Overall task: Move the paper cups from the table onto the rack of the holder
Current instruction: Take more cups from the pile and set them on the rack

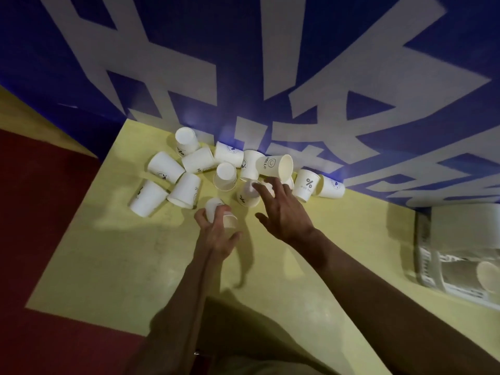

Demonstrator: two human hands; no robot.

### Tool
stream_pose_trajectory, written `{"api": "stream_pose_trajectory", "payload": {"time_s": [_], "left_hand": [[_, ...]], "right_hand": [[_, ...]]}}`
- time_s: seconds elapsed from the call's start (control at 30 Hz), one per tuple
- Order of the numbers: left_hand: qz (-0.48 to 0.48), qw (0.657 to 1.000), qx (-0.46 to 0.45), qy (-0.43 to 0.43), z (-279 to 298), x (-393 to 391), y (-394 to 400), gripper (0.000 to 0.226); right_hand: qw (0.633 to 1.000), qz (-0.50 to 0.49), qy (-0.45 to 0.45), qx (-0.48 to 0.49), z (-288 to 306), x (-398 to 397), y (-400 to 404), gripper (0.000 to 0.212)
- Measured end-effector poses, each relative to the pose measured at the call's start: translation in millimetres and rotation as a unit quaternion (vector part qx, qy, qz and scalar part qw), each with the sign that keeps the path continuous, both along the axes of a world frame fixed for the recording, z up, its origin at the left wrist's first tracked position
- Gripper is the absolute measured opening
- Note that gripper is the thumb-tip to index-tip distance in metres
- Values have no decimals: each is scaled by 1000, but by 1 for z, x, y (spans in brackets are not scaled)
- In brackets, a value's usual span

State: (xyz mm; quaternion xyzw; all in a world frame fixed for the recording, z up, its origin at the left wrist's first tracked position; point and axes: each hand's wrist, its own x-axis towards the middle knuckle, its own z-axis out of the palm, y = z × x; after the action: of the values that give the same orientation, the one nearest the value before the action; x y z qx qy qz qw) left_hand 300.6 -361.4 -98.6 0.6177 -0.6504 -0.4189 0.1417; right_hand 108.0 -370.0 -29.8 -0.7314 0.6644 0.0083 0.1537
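Several white paper cups (224,176) lie scattered on the yellow table (135,266) near the blue wall, some tipped on their sides, some upside down. My left hand (219,234) grips one cup (215,209) lying sideways, just in front of the pile. My right hand (281,209) is spread over an upside-down cup (247,194), fingertips touching its top. A "HELLO" cup (276,165) lies on its side just beyond that hand. The holder (460,266) sits at the right edge, blurred, with a cup (488,276) in it.
A blue wall (243,63) with large white lettering rises right behind the cups. The table's left edge drops to a dark red floor (48,212). Bare yellow tabletop stretches between my arms and toward the holder.
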Motion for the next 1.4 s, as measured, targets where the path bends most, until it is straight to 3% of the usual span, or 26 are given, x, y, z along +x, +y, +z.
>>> {"api": "stream_pose_trajectory", "payload": {"time_s": [0.17,0.37,0.57,0.73,0.83,1.03,1.2,1.4], "left_hand": [[17,998,-25,-63,15,11,15,83],[48,997,-10,-65,23,12,22,64],[15,999,-12,-50,27,12,25,70],[-18,999,35,-37,35,11,32,76],[-26,998,42,-42,43,11,40,77],[-55,996,6,-76,62,4,62,76],[-93,993,-18,-77,66,-34,84,78],[-145,986,-31,-76,69,-113,122,71]], "right_hand": [[998,42,35,35,-19,13,-38,67],[999,23,1,42,-33,6,-33,39],[998,-33,27,48,-35,-16,9,54],[988,-60,43,138,-45,-24,46,82],[985,-70,39,153,-48,-22,55,74],[988,-102,-45,103,-41,-36,85,49],[983,-136,-124,1,-22,-66,135,36],[974,-173,-105,-100,-2,-131,219,36]]}}
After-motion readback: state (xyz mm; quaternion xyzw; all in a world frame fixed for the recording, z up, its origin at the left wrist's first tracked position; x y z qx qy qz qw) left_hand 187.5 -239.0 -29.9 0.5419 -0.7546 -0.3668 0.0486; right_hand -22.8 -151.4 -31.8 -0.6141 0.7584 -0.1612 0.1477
